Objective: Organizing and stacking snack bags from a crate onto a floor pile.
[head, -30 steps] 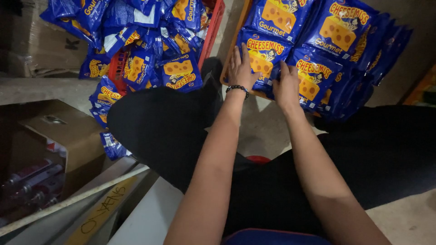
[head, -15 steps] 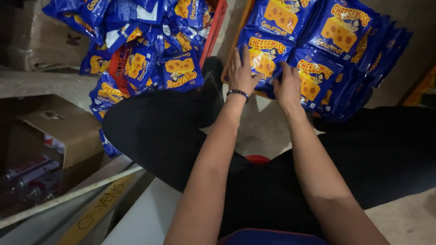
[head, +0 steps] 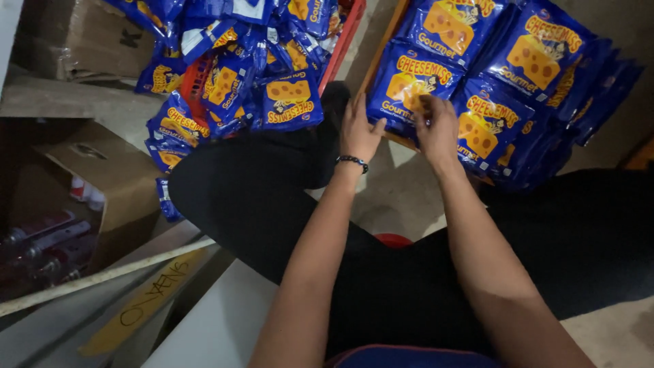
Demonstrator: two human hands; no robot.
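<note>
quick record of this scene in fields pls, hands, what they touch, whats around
left hand: open, fingers on the edge of a blue snack packet
right hand: fingers curled on the same packet's lower right part; firm grip or not, cannot tell
stack: blue packets overlapping in rows, upper right
pile: loose blue packets in a red crate, upper left
cardboard box: open, far left
wrist: dark bead bracelet on the left
</note>
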